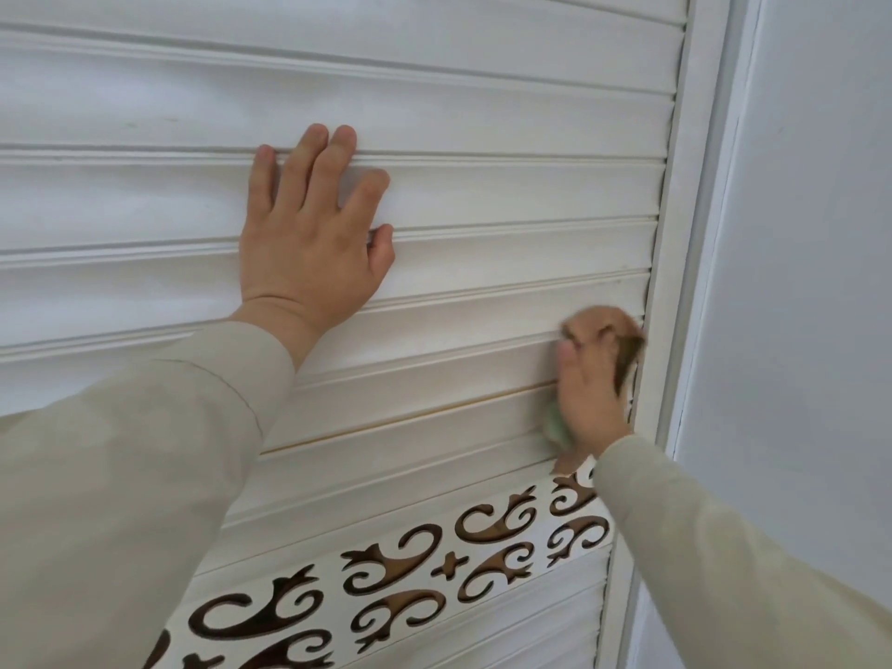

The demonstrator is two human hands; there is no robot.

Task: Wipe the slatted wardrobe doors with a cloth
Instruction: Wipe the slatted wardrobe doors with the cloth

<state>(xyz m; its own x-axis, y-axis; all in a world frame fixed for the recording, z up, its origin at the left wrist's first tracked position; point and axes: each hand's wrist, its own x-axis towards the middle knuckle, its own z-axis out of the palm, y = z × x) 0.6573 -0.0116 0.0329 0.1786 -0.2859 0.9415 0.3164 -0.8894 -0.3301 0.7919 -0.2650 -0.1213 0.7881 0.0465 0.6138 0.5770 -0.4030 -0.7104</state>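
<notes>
1. Beige sleeve [120,475] at 8 o'clock leads to the left hand [309,229], fingers spread flat on the wardrobe door [482,113].
2. Right hand [596,379], blurred at 3 o'clock, presses a greenish cloth [557,424] against the slats beside the door frame [675,234]; its fingers look curled over it.
3. Cut-out scroll panel [434,562] runs at 6 o'clock.

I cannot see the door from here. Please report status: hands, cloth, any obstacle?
Left hand flat on the slatted door, fingers straight. Right hand grips the cloth at the slats' right end, beside the door frame; blurred. No obstacle visible.
</notes>
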